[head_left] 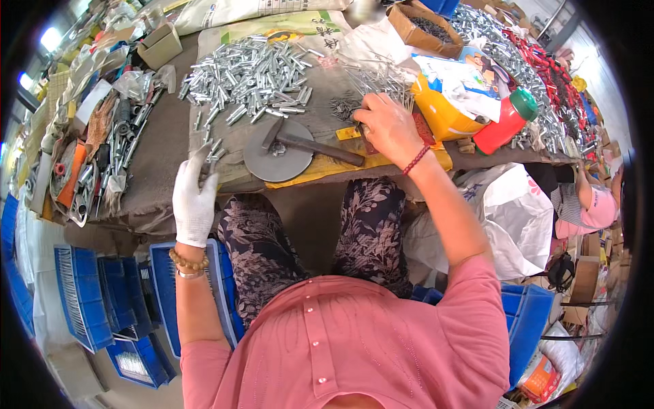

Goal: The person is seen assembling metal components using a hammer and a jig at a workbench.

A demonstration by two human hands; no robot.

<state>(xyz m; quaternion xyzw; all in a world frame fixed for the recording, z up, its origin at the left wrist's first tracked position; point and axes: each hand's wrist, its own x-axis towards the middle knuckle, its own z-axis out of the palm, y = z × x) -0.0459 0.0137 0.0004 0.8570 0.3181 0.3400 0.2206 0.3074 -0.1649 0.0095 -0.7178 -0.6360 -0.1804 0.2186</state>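
My left hand (194,204), in a white knit glove, is at the front edge of the bench. Its thumb stands apart from the fingers, whose tips reach short metal tubes (216,151). A large heap of these shiny tubes (252,75) lies farther back. My bare right hand (392,129) has its fingers closed together beside a small pile of dark metal pins (345,107); whatever they pinch is hidden. Between my hands, a hammer (320,146) rests with its head on a round metal plate (262,160).
Right of my right hand stand a cut-open yellow container (439,112) and a red bottle with green cap (507,123). Behind is a cardboard box of small parts (426,31). Tools (122,129) crowd the left. Blue crates (82,296) stand below; another person (589,204) is at right.
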